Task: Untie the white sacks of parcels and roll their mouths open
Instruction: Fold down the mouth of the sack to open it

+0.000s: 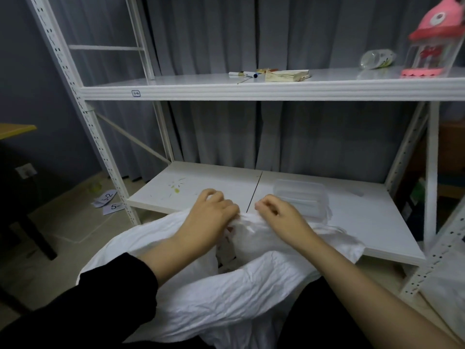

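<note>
Head view. A white sack (226, 293) lies crumpled just in front of the person, its far edge against the front of the lower shelf (364, 222) of a white metal rack (100, 137). The left hand (211, 212) and right hand (279, 215) sit close together at the far rim of the sack's mouth, fingers curled and gripping bunched fabric. Between the forearms the mouth gapes slightly, showing parcels (225, 250) inside. A clear plastic box (302, 195) rests on the lower shelf just beyond the right hand. The upper shelf (251, 91) carries markers (244, 74), a paper pad (286, 75), a plastic bottle (377, 59) lying on its side and a pink toy container (435, 46). Paper labels (109, 201) lie on the floor, left of the rack.
</note>
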